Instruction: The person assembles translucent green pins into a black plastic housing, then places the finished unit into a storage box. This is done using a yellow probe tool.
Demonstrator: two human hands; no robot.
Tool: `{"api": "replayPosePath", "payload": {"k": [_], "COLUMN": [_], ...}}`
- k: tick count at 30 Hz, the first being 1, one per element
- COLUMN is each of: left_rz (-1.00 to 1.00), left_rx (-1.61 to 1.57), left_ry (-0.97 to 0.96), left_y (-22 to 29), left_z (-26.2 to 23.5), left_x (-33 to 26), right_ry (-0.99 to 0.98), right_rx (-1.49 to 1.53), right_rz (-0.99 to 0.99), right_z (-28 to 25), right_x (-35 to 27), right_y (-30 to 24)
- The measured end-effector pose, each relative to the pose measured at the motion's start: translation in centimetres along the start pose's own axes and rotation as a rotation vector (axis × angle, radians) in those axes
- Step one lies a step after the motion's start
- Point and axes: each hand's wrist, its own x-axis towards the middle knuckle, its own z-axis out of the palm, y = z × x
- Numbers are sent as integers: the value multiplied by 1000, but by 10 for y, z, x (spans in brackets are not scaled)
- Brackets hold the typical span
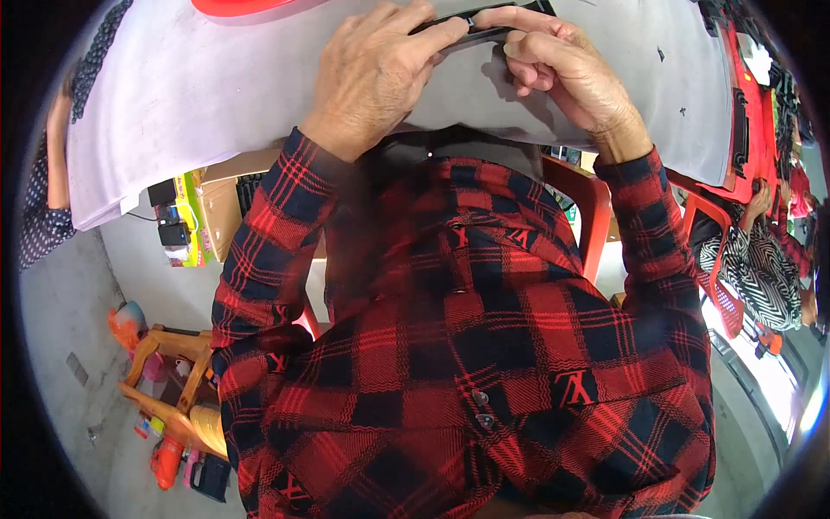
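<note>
A long, narrow black plastic part (497,34) lies at the far edge of the view, over the white-covered table (216,91). My left hand (372,73) grips its left end, with index finger and thumb closed on it. From the other side my right hand (571,73) holds it, the index finger laid along the top and the thumb bent close below. The remaining right fingers curl inward. Some of the part is hidden behind my fingers, and its far side is cut off by the picture's edge.
A red round basin (246,7) stands at the far left of the table. Small black scraps (661,54) lie to the right. Beyond is a red surface (750,108) with black parts. People sit on both sides. A wooden stool (164,415) stands at lower left.
</note>
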Motion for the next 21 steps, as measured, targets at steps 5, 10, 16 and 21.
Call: {"api": "replayPosePath", "payload": {"k": [5,10,16,21], "left_rz": [-183,-183,-222,-227], "left_rx": [-7,54,-6,-58], "left_ry": [-192,-210,-146,-105], "left_y": [6,-3,-2,-4], "left_z": [-14,-8,-5,-4], "left_x": [0,-10,-14,-14], "right_ry": [1,60,104,136], "right_rx": [-36,-484,-600,-723], "right_rz": [0,-70,-43,-30], "right_z": [-7,-5,0,8], "right_x": [3,5,1,0], "right_y": [3,-3,-8,-12]}}
